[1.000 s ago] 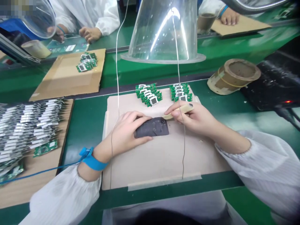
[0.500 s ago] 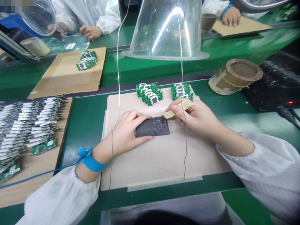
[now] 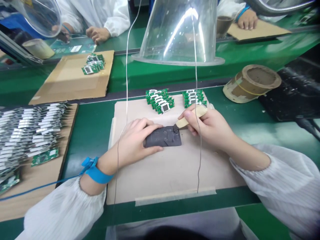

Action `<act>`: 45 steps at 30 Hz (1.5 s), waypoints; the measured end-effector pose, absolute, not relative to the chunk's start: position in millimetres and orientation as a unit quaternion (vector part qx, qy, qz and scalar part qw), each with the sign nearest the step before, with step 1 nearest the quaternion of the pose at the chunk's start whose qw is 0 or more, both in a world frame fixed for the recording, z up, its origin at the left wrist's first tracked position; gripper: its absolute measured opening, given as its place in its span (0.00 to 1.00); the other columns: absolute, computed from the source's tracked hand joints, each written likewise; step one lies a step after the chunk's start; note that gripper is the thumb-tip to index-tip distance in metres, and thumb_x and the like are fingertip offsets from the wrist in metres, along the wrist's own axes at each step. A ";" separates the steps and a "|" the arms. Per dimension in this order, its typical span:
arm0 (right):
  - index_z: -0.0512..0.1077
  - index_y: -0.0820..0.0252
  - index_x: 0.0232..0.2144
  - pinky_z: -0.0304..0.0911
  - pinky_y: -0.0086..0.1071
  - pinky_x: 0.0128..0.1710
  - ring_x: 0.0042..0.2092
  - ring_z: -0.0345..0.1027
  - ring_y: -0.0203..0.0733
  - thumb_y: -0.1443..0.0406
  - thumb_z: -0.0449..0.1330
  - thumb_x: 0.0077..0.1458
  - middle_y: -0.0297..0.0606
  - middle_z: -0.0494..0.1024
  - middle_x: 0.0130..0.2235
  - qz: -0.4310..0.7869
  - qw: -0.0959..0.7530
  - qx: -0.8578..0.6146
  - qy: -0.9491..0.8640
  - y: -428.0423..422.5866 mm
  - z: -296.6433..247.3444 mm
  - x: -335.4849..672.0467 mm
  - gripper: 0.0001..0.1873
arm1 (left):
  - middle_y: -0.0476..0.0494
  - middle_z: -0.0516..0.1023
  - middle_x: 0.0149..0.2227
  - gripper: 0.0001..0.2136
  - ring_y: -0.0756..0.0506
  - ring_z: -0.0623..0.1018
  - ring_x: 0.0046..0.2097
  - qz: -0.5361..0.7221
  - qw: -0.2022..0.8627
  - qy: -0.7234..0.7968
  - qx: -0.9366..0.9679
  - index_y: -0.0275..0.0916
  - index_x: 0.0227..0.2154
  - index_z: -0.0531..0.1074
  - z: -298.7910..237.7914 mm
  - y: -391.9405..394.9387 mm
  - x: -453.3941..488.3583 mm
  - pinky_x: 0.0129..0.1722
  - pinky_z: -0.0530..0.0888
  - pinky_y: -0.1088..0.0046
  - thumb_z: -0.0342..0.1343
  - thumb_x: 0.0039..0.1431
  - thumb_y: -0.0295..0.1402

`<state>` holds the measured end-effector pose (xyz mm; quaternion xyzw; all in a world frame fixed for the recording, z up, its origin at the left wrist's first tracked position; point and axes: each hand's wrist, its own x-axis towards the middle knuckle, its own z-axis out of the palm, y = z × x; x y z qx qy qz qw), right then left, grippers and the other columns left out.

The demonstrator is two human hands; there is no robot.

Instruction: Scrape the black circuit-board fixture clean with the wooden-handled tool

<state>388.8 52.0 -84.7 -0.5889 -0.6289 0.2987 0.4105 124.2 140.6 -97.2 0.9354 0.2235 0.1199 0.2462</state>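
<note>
My left hand (image 3: 133, 143) grips a dark grey rectangular block (image 3: 163, 137), perhaps a fixture, that lies on a beige board (image 3: 175, 173). My right hand (image 3: 208, 126) pinches a wooden-handled scraper (image 3: 191, 116), and its tip rests at the block's upper right edge. Behind the block stand two rows of green circuit boards (image 3: 160, 101) (image 3: 195, 99), leaning in overlapping stacks. A blue wrist strap (image 3: 96, 173) circles my left wrist, with its cord running off to the left.
Many stacked boards lie on cardboard (image 3: 25, 140) to my left, and more sit on cardboard (image 3: 72, 80) beyond. A clear acrylic dome (image 3: 180, 36) and a paper-wrapped roll (image 3: 252, 83) stand ahead. Co-workers' hands (image 3: 97, 34) (image 3: 247, 20) rest across the green bench.
The view has drifted slightly. My right hand has shifted a little rightward, and the scraper tip stays at the block's upper edge. My left hand stays on the block.
</note>
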 end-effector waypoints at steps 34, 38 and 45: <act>0.71 0.61 0.32 0.62 0.27 0.21 0.21 0.65 0.34 0.45 0.57 0.71 0.31 0.68 0.23 0.480 0.408 -0.561 -0.537 61.4 -86.8 390.8 0.26 | 0.39 0.72 0.54 0.28 0.35 0.72 0.55 0.118 0.242 0.230 0.935 0.45 0.62 0.69 -95.1 138.4 124.4 0.57 0.69 0.53 0.65 0.63 0.47; 0.68 0.60 0.28 0.63 0.27 0.22 0.21 0.65 0.33 0.44 0.56 0.71 0.33 0.69 0.22 0.480 0.398 -0.556 -0.550 62.7 -90.3 394.0 0.29 | 0.38 0.72 0.54 0.28 0.35 0.72 0.55 0.117 0.241 0.232 0.935 0.45 0.62 0.69 -93.7 137.8 124.3 0.56 0.69 0.52 0.65 0.64 0.48; 0.69 0.61 0.37 0.64 0.25 0.22 0.22 0.65 0.33 0.46 0.58 0.71 0.30 0.68 0.24 0.506 0.415 -0.523 -0.546 63.8 -94.6 395.6 0.23 | 0.37 0.72 0.54 0.28 0.34 0.72 0.55 0.111 0.243 0.233 0.935 0.44 0.63 0.69 -94.3 138.6 124.2 0.57 0.69 0.51 0.64 0.64 0.49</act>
